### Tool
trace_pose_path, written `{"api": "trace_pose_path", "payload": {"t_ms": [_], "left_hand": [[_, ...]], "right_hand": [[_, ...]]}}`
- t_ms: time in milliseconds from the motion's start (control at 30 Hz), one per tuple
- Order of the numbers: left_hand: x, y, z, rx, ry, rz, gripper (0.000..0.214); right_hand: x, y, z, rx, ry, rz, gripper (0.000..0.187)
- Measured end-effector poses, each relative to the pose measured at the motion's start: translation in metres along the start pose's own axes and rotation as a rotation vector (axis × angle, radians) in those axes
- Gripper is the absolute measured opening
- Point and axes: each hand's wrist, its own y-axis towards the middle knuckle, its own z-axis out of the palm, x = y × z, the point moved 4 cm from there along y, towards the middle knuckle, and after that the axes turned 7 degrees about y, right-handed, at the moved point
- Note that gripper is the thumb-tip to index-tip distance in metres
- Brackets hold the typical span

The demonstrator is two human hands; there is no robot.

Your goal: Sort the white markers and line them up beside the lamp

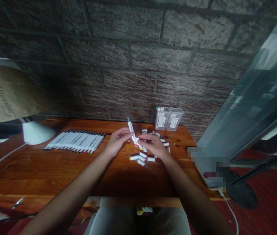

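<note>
My left hand (pixel 117 140) grips a white marker (pixel 131 128) that points up and away from me. At the marker's lower end my right hand (pixel 153 143) pinches a small cap. Both hands hover over a scatter of several loose white caps (pixel 142 158) with coloured ends on the wooden table (pixel 55 169). A neat row of several white markers (pixel 76 141) with dark tips lies to the left of my left hand.
Two clear plastic boxes (pixel 169 118) stand at the back against the brick wall. A white lamp base (pixel 37 132) with a cable sits at the left, under a beige shade. A dark fan base (pixel 241 192) and a white cable lie on the floor at the right.
</note>
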Motion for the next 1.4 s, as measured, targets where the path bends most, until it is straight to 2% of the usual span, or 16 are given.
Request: {"api": "trace_pose_path", "payload": {"t_ms": [200, 400, 767, 1133, 1400], "left_hand": [[-0.002, -0.001, 0.001, 0.0, 0.015, -0.001, 0.029], [-0.004, -0.003, 0.002, -0.004, 0.083, 0.007, 0.03], [-0.006, -0.005, 0.006, 0.064, 0.198, 0.05, 0.029], [-0.003, -0.006, 0.012, 0.171, 0.224, 0.04, 0.028], [-0.002, -0.006, 0.014, 0.22, 0.244, 0.049, 0.028]], "right_hand": [[-0.001, -0.001, 0.0, -0.006, -0.036, -0.01, 0.028], [-0.001, -0.002, 0.003, 0.047, -0.139, -0.074, 0.022], [-0.003, -0.004, 0.004, 0.048, -0.204, -0.087, 0.018], [-0.005, -0.006, 0.01, 0.167, -0.347, -0.101, 0.011], [-0.015, -0.009, 0.014, 0.253, -0.308, -0.091, 0.017]]}}
